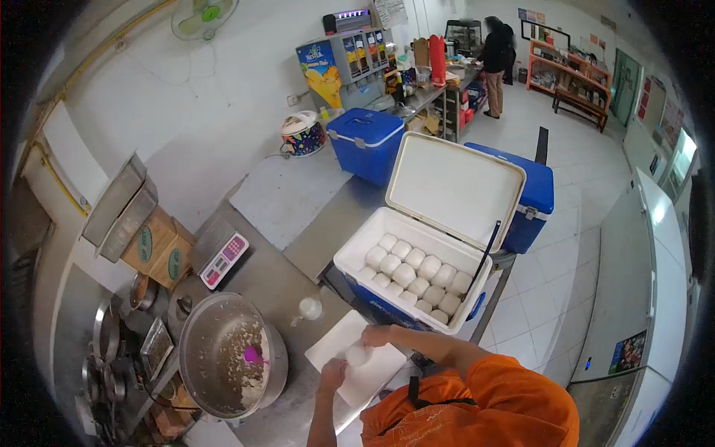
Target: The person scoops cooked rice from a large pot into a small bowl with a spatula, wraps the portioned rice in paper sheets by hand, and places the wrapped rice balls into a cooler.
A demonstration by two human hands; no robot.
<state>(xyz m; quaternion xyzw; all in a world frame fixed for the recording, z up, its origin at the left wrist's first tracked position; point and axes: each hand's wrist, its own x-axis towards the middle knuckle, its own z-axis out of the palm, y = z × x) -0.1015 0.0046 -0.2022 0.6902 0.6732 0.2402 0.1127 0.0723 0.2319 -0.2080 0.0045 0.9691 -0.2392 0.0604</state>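
My left grip (334, 372) and right grip (377, 336) are clamped on opposite sides of a white round piece (358, 354), over a white board (344, 337). Left of them is a large metal bowl (216, 328) with a purple scoop (252, 355); beyond, an open cooler (384, 307) holds rows of pale rounded portions (403, 275).

The round silvery metal bowl (205, 350) stood left of the flat white rectangular board (335, 339); beyond it, round white balls (403, 275) lay in the open blue-and-white cooler (363, 240).
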